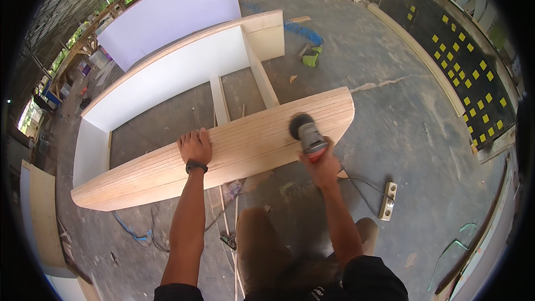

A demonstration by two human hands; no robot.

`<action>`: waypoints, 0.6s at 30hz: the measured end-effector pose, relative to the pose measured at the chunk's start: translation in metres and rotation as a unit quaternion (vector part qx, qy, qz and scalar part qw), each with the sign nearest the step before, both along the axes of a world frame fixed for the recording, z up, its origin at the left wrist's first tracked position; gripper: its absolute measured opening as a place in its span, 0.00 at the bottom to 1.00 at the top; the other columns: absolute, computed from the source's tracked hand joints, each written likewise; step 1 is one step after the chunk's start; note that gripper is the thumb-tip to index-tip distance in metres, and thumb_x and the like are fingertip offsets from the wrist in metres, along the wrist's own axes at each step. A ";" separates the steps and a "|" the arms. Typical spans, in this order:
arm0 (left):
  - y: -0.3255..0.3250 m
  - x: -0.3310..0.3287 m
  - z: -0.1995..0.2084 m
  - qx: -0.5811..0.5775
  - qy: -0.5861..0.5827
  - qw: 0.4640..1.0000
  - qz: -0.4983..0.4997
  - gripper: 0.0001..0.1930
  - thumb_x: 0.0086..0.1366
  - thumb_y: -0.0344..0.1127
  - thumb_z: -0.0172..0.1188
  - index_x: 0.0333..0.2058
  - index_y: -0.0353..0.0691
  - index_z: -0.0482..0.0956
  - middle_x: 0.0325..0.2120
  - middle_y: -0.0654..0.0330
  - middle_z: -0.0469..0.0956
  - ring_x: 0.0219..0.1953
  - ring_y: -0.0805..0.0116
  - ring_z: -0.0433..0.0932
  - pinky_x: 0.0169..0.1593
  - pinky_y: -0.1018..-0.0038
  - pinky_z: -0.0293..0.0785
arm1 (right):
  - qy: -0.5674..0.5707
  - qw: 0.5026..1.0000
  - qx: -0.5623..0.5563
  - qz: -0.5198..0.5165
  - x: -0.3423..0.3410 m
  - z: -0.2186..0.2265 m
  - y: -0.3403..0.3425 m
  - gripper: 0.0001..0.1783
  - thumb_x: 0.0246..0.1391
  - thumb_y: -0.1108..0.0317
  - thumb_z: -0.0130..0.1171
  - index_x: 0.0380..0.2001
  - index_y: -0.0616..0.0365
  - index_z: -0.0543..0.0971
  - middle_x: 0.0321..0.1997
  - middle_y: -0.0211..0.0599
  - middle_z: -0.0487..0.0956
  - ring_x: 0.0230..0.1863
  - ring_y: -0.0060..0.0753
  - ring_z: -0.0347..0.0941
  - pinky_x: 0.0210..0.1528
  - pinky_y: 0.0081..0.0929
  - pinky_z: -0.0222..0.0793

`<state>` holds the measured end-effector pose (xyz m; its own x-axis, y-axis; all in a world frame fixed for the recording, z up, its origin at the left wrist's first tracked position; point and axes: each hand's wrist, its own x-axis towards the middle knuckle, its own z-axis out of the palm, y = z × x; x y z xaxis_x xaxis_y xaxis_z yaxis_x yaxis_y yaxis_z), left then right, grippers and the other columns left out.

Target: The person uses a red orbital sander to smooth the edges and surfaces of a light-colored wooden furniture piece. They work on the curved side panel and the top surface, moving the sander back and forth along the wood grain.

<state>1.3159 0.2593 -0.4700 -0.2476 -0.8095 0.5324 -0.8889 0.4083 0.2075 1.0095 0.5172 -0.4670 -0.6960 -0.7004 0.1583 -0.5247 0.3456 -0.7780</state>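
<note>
A long wooden panel with lengthwise grooves [251, 134] forms the near side of a wood frame with white inner faces [173, 75]. On the panel's top, left of its middle, rests my left hand [195, 146], its fingers laid over the wood and a dark band at the wrist. My right hand [321, 164] is wrapped round the body of a grey and red angle grinder [312, 140]. The grinder's dark round disc [301, 126] is over the panel's right part and looks blurred. Whether the disc touches the wood I cannot tell.
A white power strip [388, 201] with a plugged-in cord lies on the concrete floor at right. Beyond the frame are a green tool [311, 57] and a blue hose [302, 32]. A black board with yellow squares [457, 50] stands far right. Cords [146, 238] trail at lower left.
</note>
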 end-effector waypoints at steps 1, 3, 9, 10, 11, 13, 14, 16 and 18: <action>-0.001 0.003 0.001 -0.002 0.004 1.000 -0.004 0.20 0.77 0.48 0.50 0.34 0.39 0.83 0.37 0.52 0.84 0.46 0.48 0.79 0.60 0.52 0.66 | -0.026 0.998 0.047 0.029 0.025 0.016 -0.009 0.51 0.52 0.39 0.73 0.68 0.56 0.63 0.42 0.58 0.86 0.44 0.67 0.83 0.44 0.55 0.78; -0.001 0.004 0.002 0.009 -0.001 1.000 -0.018 0.20 0.77 0.47 0.49 0.37 0.39 0.84 0.38 0.51 0.85 0.48 0.47 0.79 0.61 0.52 0.66 | 0.014 0.996 0.028 0.087 0.054 0.010 -0.021 0.52 0.52 0.38 0.73 0.68 0.58 0.63 0.46 0.58 0.85 0.47 0.65 0.83 0.46 0.54 0.78; -0.005 0.000 -0.001 0.000 0.033 0.999 -0.031 0.18 0.76 0.45 0.50 0.38 0.40 0.84 0.39 0.52 0.85 0.49 0.48 0.79 0.61 0.51 0.66 | 0.037 0.992 0.049 0.108 0.058 0.015 -0.019 0.51 0.53 0.42 0.74 0.68 0.60 0.63 0.48 0.60 0.84 0.49 0.66 0.82 0.47 0.55 0.78; -0.003 0.006 0.000 -0.001 0.027 0.999 -0.025 0.18 0.76 0.45 0.50 0.38 0.40 0.84 0.39 0.52 0.85 0.49 0.48 0.79 0.61 0.51 0.66 | 0.029 0.996 0.050 0.067 0.053 0.020 -0.017 0.50 0.53 0.42 0.74 0.68 0.60 0.63 0.47 0.60 0.85 0.49 0.67 0.82 0.47 0.56 0.78; -0.002 0.009 0.001 0.001 0.022 1.000 -0.017 0.18 0.76 0.45 0.51 0.38 0.40 0.84 0.39 0.52 0.85 0.49 0.48 0.79 0.61 0.51 0.66 | 0.021 0.998 0.050 0.026 0.043 0.026 -0.014 0.49 0.53 0.43 0.74 0.67 0.60 0.64 0.46 0.61 0.85 0.48 0.69 0.82 0.47 0.57 0.77; -0.001 0.008 0.004 0.007 0.015 1.000 -0.005 0.17 0.76 0.45 0.51 0.37 0.39 0.84 0.39 0.51 0.85 0.49 0.48 0.79 0.61 0.51 0.66 | 0.014 0.999 0.009 -0.032 0.007 0.016 -0.006 0.45 0.53 0.43 0.74 0.64 0.59 0.66 0.43 0.61 0.85 0.46 0.70 0.82 0.46 0.56 0.77; -0.001 0.005 0.002 0.000 0.018 1.000 -0.008 0.18 0.76 0.45 0.51 0.36 0.38 0.83 0.39 0.50 0.85 0.48 0.47 0.79 0.61 0.51 0.66 | 0.030 0.998 -0.021 -0.058 -0.016 0.006 0.000 0.44 0.54 0.43 0.74 0.62 0.59 0.67 0.42 0.61 0.85 0.44 0.71 0.82 0.46 0.56 0.76; -0.001 0.002 -0.002 -0.016 0.022 1.000 -0.010 0.18 0.75 0.45 0.52 0.35 0.37 0.83 0.37 0.49 0.84 0.46 0.46 0.78 0.61 0.51 0.66 | 0.037 0.992 -0.068 -0.096 -0.059 -0.009 0.007 0.42 0.54 0.43 0.74 0.60 0.59 0.67 0.40 0.61 0.85 0.43 0.71 0.82 0.44 0.55 0.75; -0.001 0.001 -0.005 -0.023 0.022 0.999 -0.004 0.18 0.75 0.45 0.52 0.34 0.37 0.83 0.36 0.49 0.84 0.46 0.46 0.78 0.61 0.51 0.66 | 0.013 0.987 -0.103 -0.124 -0.085 -0.008 0.006 0.42 0.54 0.44 0.74 0.59 0.59 0.67 0.39 0.61 0.85 0.43 0.72 0.82 0.44 0.55 0.75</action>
<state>1.3166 0.2580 -0.4753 -0.2285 -0.7825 0.5792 -0.8762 0.4246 0.2280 0.9247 0.5228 -0.4749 -0.8355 -0.4611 0.2988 -0.4642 0.3015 -0.8328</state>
